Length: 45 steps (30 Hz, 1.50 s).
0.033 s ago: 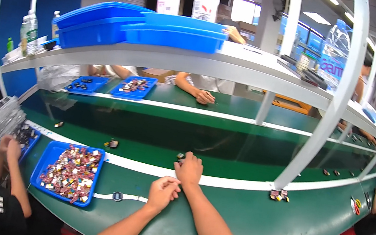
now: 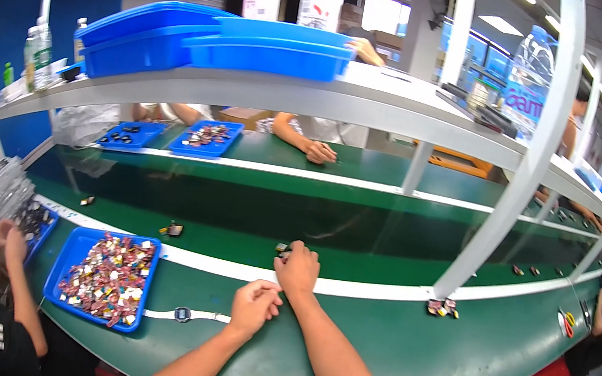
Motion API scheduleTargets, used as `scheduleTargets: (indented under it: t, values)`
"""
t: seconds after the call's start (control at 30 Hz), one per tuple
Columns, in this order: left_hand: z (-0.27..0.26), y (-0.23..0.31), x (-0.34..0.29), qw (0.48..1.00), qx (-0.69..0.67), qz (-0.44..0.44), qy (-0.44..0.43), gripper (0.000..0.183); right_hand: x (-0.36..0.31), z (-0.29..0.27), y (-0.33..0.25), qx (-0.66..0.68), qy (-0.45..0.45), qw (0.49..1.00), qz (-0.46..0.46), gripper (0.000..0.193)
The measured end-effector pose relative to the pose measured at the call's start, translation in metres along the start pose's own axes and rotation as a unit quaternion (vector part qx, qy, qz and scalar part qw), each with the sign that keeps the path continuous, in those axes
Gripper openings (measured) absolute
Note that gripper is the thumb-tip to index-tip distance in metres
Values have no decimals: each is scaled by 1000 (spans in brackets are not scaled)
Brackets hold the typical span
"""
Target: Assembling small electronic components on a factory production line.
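Observation:
My right hand (image 2: 298,269) reaches over the white rail onto the far green strip, its fingers curled down against a small dark-and-yellow part (image 2: 283,248). The fingertips are partly hidden, so I cannot see what they grip. My left hand (image 2: 256,306) hovers over the near green worktop beside my right wrist, fingers curled in; anything inside them is hidden. Left of it lies a watch with a white strap (image 2: 183,315). Beyond the watch stands a blue tray (image 2: 151,274) heaped with small reddish, white and yellow parts (image 2: 106,275).
A slanting white post (image 2: 500,196) rises at the right, with small parts (image 2: 443,308) at its foot. Overhead, a shelf (image 2: 268,96) carries blue bins (image 2: 268,49) and bottles. At left, a co-worker's hands (image 2: 9,240) are near another tray. Scissors (image 2: 569,323) lie far right.
The whole view has shifted slightly, so things sit a little further left. Both my hands keep nearly the same pose and place.

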State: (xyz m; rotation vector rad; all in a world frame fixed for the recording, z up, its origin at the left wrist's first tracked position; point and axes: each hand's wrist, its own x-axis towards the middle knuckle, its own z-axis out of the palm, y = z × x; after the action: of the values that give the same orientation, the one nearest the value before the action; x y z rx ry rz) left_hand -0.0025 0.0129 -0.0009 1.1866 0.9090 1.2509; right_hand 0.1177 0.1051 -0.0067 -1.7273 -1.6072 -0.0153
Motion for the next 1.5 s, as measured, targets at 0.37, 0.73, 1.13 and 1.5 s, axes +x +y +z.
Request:
scheduleTargets:
  t: [0.37,0.73,1.13,1.5]
  values:
    - [-5,20,-4,911,-163,-262,-275,53,-60,-164,26,345,-318,873,-135,65]
    - [6,17,-14,940,-159,-189,-235,43,-82,-152,34,176,-68,948,-256,28]
    - [12,13,-17,963,-105,-155,-194,34,-75,-139,38,183,-130,936,-273,19]
    - [11,16,-15,958,-104,-153,-220,40,-79,-142,35,194,-156,945,-210,7]
